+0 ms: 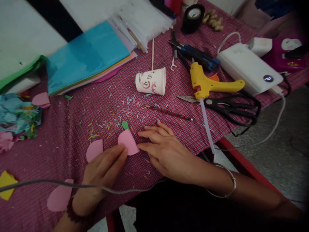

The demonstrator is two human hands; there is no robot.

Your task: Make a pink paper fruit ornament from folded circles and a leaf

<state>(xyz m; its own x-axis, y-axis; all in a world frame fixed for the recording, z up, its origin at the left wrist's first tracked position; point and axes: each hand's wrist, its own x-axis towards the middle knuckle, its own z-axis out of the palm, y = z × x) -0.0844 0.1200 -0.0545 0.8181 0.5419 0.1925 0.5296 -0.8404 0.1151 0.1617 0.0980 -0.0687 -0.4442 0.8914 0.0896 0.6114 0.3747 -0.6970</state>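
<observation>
A rounded pink paper piece (128,141) with a straight folded-looking edge lies on the checked tablecloth, a small green paper leaf (125,125) at its top. My left hand (106,167) presses the piece's left side with its fingers together. At its lower right corner, my right hand (166,149) rests with fingers spread, a fingertip touching the edge. Under and beside my left hand sits another pink half-round piece (94,150), partly covered. One more pink paper piece (59,197) is near my left wrist.
Paper shreds, a pencil (169,112) and a paper cup (151,81) lie ahead. To the right are black scissors (229,106), a yellow glue gun (205,82) and a white power bank (249,67). Coloured sheets (89,54) are stacked behind; a grey cable (116,191) crosses in front.
</observation>
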